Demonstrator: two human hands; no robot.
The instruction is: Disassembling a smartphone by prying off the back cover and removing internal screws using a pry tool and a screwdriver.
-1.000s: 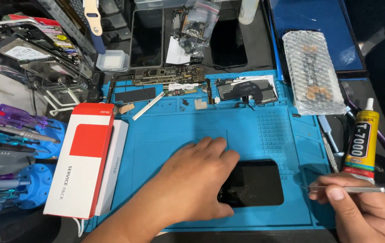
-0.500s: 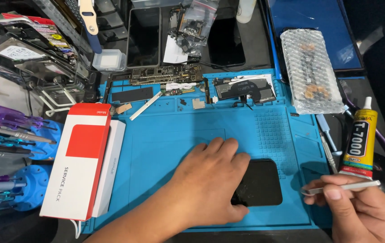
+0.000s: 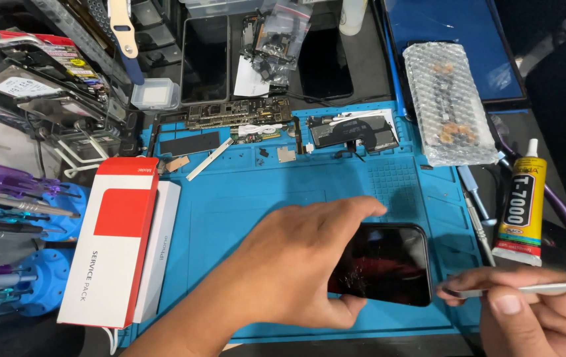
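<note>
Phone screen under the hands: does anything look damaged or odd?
Yes. The black phone, gripped by the left hand on the blue mat, shows fine cracks near its lower left corner. The right hand holds metal tweezers at its edge.

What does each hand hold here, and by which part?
Left hand grips the cracked phone by its left end; right hand pinches the metal tweezers mid-length.

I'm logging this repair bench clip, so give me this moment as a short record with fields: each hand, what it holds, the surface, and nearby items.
left hand: grips the black phone by its edges, raised at a tilt over the mat
right hand: pinches metal tweezers, tips close to the phone's right edge
surface: blue work mat
left of mat: red and white box
right of mat: yellow glue tube
far edge: circuit board, bubble-wrap packet
</note>
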